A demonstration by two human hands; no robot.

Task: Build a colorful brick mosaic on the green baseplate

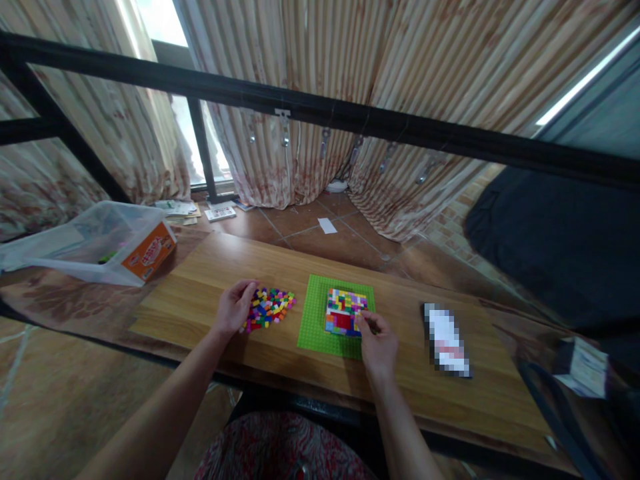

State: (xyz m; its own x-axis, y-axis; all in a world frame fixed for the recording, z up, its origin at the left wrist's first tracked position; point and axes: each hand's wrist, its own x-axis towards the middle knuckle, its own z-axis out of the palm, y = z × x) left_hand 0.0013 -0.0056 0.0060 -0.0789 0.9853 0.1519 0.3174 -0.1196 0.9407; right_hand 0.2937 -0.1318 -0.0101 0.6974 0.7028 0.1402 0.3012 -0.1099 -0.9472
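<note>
My right hand (pixel 379 341) is closed in a pinch at the right edge of a flat block of colourful toy bricks (pixel 342 321). A small toy brick seems to sit between its fingertips, mostly hidden by them. The block lies on a green studded baseplate (pixel 313 320). To the left, a loose pile of small toy bricks (pixel 273 307) in many colours is spread on the wooden table. At the pile's left side rests my left hand (pixel 235 308), its fingers curled in and the thumb pointing toward the bricks. Whether it holds anything is hidden.
A phone-like slab with a blurred screen (pixel 447 339) lies right of the baseplate on the wooden table (pixel 210 267). At far left stands a clear plastic bin (pixel 95 247) with an orange label. A dark metal rail (pixel 325 115) crosses above, before the curtains (pixel 320 60).
</note>
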